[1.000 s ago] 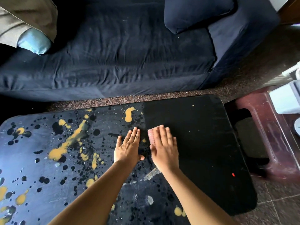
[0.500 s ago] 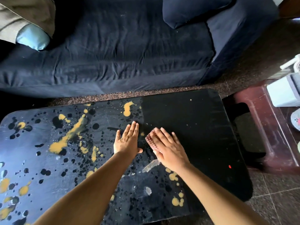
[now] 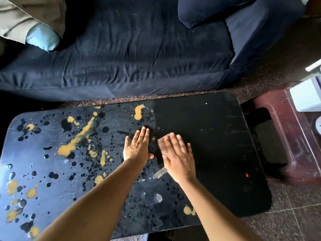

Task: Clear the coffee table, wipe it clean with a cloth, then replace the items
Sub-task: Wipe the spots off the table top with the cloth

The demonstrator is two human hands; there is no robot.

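Head view — left hand point(image 3: 137, 148) flat on desk point(image 3: 217, 136), right hand point(image 3: 178, 159) flat, pressing cloth point(image 3: 162, 145) — which, unpinched, may slip free.

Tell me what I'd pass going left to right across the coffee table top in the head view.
Long yellow streak → left hand → right hand → small red mark.
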